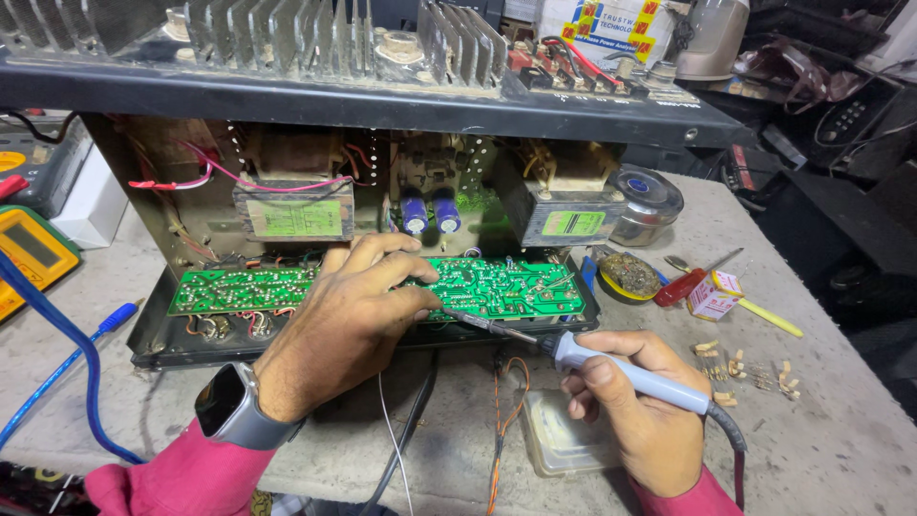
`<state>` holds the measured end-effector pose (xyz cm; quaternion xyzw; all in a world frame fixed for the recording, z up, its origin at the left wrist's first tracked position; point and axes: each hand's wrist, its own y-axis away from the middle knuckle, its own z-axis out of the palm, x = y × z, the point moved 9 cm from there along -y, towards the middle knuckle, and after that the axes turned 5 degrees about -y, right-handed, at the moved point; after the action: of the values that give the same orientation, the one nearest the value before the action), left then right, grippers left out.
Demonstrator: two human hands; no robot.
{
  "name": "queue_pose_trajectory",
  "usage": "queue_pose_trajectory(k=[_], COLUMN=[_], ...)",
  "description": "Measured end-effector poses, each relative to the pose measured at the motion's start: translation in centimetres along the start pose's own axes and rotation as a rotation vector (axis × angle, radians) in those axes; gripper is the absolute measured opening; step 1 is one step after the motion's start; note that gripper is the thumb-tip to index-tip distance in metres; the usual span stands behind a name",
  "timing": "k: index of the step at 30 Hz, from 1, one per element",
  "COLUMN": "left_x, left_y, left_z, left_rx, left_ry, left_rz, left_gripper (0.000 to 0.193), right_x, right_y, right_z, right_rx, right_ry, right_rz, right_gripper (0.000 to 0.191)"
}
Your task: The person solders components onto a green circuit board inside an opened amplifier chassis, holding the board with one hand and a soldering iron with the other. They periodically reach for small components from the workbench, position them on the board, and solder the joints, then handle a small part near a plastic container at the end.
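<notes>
Soldering iron, grasped like a pen in the right hand, should touch its tip steadily on the green circuit board while the left hand presses the board with bent fingers near its front edge.

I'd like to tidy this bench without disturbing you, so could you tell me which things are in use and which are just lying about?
In use:
- left hand resting on the green circuit board
- right hand holding the soldering iron, tip at the board
- open chassis

Lying about:
- red screwdriver
- yellow meter
- round tin
- loose parts
- blue cable
</notes>
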<state>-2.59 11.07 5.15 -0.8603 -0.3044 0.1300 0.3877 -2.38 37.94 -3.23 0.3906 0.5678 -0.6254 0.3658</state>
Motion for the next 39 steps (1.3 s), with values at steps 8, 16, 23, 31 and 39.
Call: queue_pose_trajectory(k=[8, 16, 23, 31, 39], left_x=[0.5, 1.3, 1.4, 1.5, 1.7], left_y=[0.0, 0.0, 0.2, 0.2, 0.2], left_z=[0.0, 0.7, 0.7, 0.9, 1.2], left_rx=[0.020, 0.020, 0.074, 0.071, 0.062], left_ry=[-0.019, -0.106, 0.018, 0.069, 0.023], left_rz=[0.002, -0.022, -0.046, -0.043, -0.014], left_gripper=[0.017, 0.026, 0.021, 0.019, 0.024], right_x=[-0.2, -0.4, -0.5, -0.2, -0.5], right_y=[0.1, 0.1, 0.0, 0.0, 0.0], right_z=[-0.3, -1.4, -1.6, -2.0, -1.9], right_rx=[0.001, 0.048, 0.037, 0.048, 0.034], right_ry=[-0.001, -0.040, -0.049, -0.058, -0.061], right_rz=[-0.014, -0.022, -0.038, -0.031, -0.050], right_gripper=[0.031, 0.030, 0.031, 0.031, 0.032])
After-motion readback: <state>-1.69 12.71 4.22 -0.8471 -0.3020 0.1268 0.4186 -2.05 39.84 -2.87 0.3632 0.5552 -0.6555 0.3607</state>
